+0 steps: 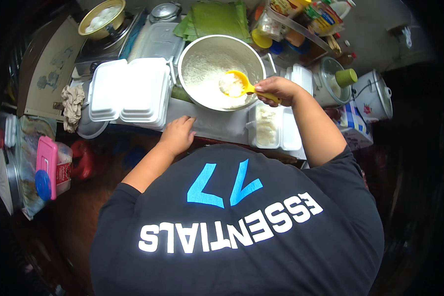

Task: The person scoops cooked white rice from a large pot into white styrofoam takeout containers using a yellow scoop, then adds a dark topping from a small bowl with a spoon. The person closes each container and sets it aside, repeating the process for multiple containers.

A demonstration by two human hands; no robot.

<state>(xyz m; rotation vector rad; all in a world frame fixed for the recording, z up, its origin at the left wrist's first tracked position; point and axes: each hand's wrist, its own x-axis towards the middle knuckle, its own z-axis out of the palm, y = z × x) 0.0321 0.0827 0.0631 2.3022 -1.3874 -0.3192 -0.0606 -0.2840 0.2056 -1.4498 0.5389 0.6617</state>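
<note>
My right hand [279, 90] grips the handle of a yellow plastic rice scoop [248, 88], whose bowl holds white rice [231, 85] over a big metal pot [182, 83]. More rice lies inside the pot. Below that hand stands an open white foam container [291, 131] with rice in its left half. My left hand [178, 134] rests at the front edge of the table [214, 124], fingers apart and holding nothing. Beside it, to the left, is a stack of open white foam containers [142, 90].
Banana leaves [218, 18] lie behind the pot. A stove [100, 48] with a yellow bowl of white round items [82, 29] stands at the back left. Bottles and packets fill a clear bin [299, 27] at the back right, near a rice cooker [375, 96].
</note>
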